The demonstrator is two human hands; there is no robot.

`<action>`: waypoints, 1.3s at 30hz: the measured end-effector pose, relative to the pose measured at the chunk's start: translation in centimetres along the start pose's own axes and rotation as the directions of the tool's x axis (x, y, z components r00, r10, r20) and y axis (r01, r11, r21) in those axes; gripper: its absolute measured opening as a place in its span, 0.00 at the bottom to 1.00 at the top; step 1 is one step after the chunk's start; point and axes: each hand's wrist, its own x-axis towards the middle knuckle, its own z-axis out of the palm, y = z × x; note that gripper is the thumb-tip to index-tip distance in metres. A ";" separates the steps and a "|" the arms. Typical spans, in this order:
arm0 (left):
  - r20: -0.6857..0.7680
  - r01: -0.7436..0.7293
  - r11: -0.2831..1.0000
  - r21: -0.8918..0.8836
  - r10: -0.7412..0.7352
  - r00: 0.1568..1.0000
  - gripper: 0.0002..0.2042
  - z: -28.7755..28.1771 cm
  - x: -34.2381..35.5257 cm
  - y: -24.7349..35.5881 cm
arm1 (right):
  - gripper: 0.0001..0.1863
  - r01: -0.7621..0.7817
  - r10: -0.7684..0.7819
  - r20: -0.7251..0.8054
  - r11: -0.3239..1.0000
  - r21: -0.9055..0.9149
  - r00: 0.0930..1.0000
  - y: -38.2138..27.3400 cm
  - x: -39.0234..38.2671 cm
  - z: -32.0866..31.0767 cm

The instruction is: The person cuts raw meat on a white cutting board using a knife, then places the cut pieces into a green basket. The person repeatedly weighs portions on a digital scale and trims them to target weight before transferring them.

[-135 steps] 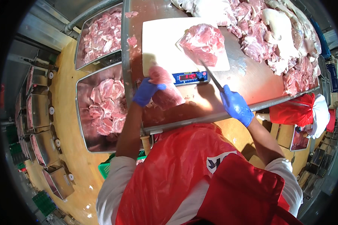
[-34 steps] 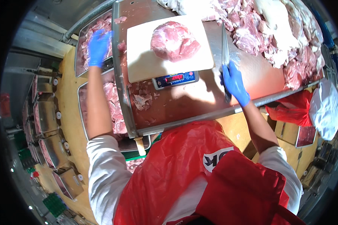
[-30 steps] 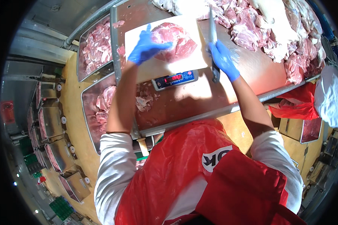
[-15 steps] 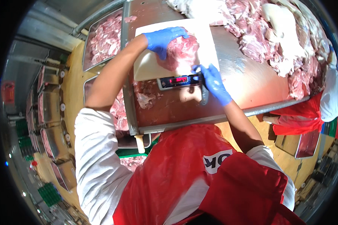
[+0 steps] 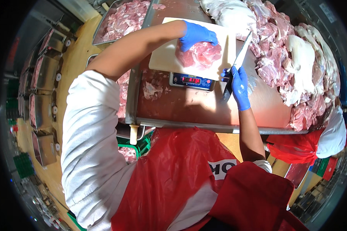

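On a white cutting board (image 5: 162, 56) lies a chunk of raw pink meat (image 5: 200, 57). My left hand (image 5: 197, 34), in a blue glove, presses on its far side with the fingers curled over it. A small digital scale (image 5: 192, 80) with a lit red display shows at the board's near edge. My right hand (image 5: 240, 87), also gloved in blue, grips a knife (image 5: 242, 54) just right of the board. Its long blade points up and away, toward the meat pile, and the dark handle end sticks out below the fist.
A heap of large meat pieces (image 5: 272, 65) covers the right of the steel table (image 5: 181, 111). Small scraps (image 5: 153, 90) lie left of the scale. A metal tray of meat (image 5: 125, 19) stands beyond the left edge. A person's white sleeve (image 5: 331, 133) shows at right.
My right hand has turned and moved slightly right, bringing the knife blade up into clear sight. The left hand stays on the meat, its fingers more curled. The whole view has shifted.
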 end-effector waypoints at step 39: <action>-0.433 0.136 0.689 -0.712 -0.583 0.687 0.32 11.4 -4.8 -3.6 | 0.10 -0.018 0.028 0.360 0.999 -0.029 0.932 -2.9 11.3 5.1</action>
